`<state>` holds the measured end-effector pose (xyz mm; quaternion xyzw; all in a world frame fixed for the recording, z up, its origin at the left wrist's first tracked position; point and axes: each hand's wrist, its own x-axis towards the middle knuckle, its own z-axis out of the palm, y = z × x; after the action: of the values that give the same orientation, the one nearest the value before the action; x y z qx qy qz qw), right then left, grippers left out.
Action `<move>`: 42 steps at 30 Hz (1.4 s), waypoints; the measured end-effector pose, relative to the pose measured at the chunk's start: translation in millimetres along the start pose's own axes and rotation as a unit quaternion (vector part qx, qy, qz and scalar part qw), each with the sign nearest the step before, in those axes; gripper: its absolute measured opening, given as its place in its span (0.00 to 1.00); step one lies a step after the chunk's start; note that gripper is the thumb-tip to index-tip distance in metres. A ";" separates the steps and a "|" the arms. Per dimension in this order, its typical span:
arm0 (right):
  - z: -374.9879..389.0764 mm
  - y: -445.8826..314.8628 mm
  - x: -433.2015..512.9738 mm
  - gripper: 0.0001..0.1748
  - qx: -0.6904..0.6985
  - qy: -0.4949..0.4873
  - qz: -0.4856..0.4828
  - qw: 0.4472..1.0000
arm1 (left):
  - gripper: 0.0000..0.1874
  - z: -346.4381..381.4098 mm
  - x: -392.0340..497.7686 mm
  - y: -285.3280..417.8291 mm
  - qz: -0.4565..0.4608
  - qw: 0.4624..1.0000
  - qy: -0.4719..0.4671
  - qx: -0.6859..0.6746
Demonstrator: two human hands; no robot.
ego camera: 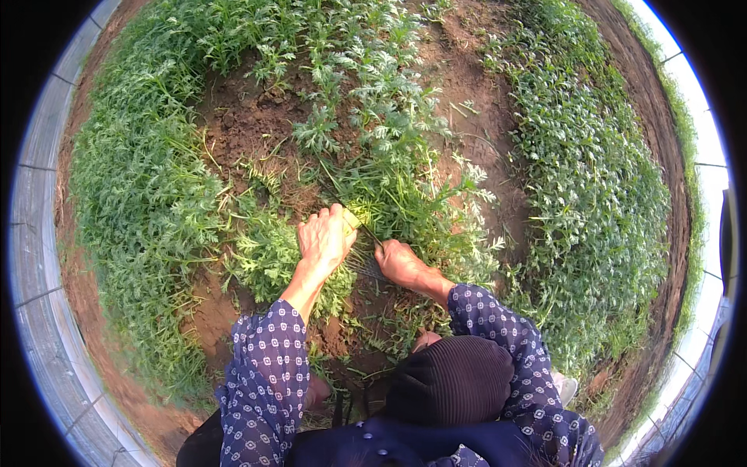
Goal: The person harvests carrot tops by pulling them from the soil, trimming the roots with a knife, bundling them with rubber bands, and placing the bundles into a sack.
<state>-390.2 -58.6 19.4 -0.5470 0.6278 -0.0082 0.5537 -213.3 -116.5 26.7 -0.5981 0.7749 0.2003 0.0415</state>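
Note:
My left hand (324, 233) is closed around a bunch of leafy greens (335, 292), whose feathery leaves fan out below and to the left of the wrist. At its fingertips a pale yellow-green piece (352, 219) shows beside the stems; whether it is a band or part of the bunch I cannot tell. A long, thin, dark blade-like tool (370, 232) is gripped in my right hand (402, 264). It slants up and left past the stem ends, close to my left fingers. The grip inside my right fist is hidden.
Standing greens (391, 134) with lobed leaves grow ahead, and dense beds line the left (140, 192) and right (589, 192). Bare soil (251, 111) and a dirt path (478, 128) lie between them. My dark-clad knee (452, 379) rises near my right forearm. Pale sheeting (35, 233) bounds the left side.

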 end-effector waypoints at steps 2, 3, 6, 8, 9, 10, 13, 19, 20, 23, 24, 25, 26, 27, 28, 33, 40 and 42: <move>11.0 22.2 -16.1 0.22 -0.009 0.024 0.007 1.000 | 0.27 1.8 -4.4 3.2 0.026 0.999 0.016 0.017; 20.4 37.3 -27.0 0.23 -0.012 0.039 0.012 0.999 | 0.27 3.3 -7.3 3.2 0.043 0.998 0.024 0.025; 19.6 59.8 -48.5 0.22 -0.013 0.028 0.012 0.999 | 0.30 6.9 -6.2 -5.3 0.026 1.000 0.000 0.012; 6.0 52.7 -55.5 0.20 -0.003 -0.002 0.020 1.000 | 0.31 4.2 -8.8 -6.4 0.031 0.999 0.017 0.023; 3.8 64.5 -54.0 0.20 -0.004 0.003 0.002 1.000 | 0.31 1.4 -4.1 -2.6 0.034 0.999 0.005 0.015; -0.2 53.5 -59.2 0.20 -0.001 -0.002 -0.022 1.000 | 0.30 -2.5 -5.0 -6.1 0.028 0.999 -0.011 0.012; -10.0 49.9 -76.7 0.14 0.113 0.143 -0.264 0.947 | 0.28 -34.3 -9.4 -4.6 0.015 0.998 -0.047 -0.033; -59.3 -13.5 -125.8 0.15 0.074 0.268 -0.346 0.896 | 0.23 -147.1 -64.7 -12.2 0.023 0.898 -0.160 -0.409; -64.5 -21.8 -128.8 0.15 0.041 0.259 -0.370 0.891 | 0.24 -162.2 -71.6 -6.7 -0.005 0.871 -0.189 -0.454; -78.1 -46.1 -134.0 0.14 -0.074 0.238 -0.453 0.856 | 0.32 -174.3 -86.9 -22.3 -0.001 0.831 -0.263 -0.490; -78.9 -55.2 -134.4 0.12 -0.095 0.219 -0.479 0.845 | 0.37 -158.1 -98.5 -37.0 -0.039 0.804 -0.232 -0.547; -76.7 -67.5 -133.6 0.09 -0.111 0.197 -0.508 0.831 | 0.39 -143.9 -109.8 -53.3 -0.035 0.799 -0.209 -0.563; -76.1 -74.3 -132.4 0.09 -0.116 0.187 -0.529 0.820 | 0.40 -125.2 -117.0 -67.9 -0.022 0.790 -0.190 -0.583; -77.2 -73.7 -130.8 0.10 -0.125 0.178 -0.540 0.813 | 0.39 -121.6 -118.5 -56.1 -0.004 0.775 -0.197 -0.601; -78.4 -73.5 -130.7 0.10 -0.134 0.170 -0.552 0.805 | 0.39 -120.6 -121.5 -44.2 0.013 0.760 -0.202 -0.617; -82.3 -77.8 -135.2 0.12 -0.140 0.158 -0.563 0.799 | 0.33 -140.4 -140.8 -12.7 0.097 0.741 -0.211 -0.630; -81.9 -82.4 -135.3 0.13 -0.180 0.153 -0.561 0.793 | 0.34 -160.1 -137.8 16.3 0.173 0.609 -0.340 -0.695; -81.6 -83.3 -135.4 0.13 -0.171 0.145 -0.565 0.794 | 0.33 -155.7 -137.7 18.1 0.181 0.574 -0.352 -0.716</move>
<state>-419.8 -46.5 195.2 -0.8827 0.2706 -0.2914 0.2503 -164.4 -43.6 216.0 -0.1626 0.3951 0.8884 -0.1677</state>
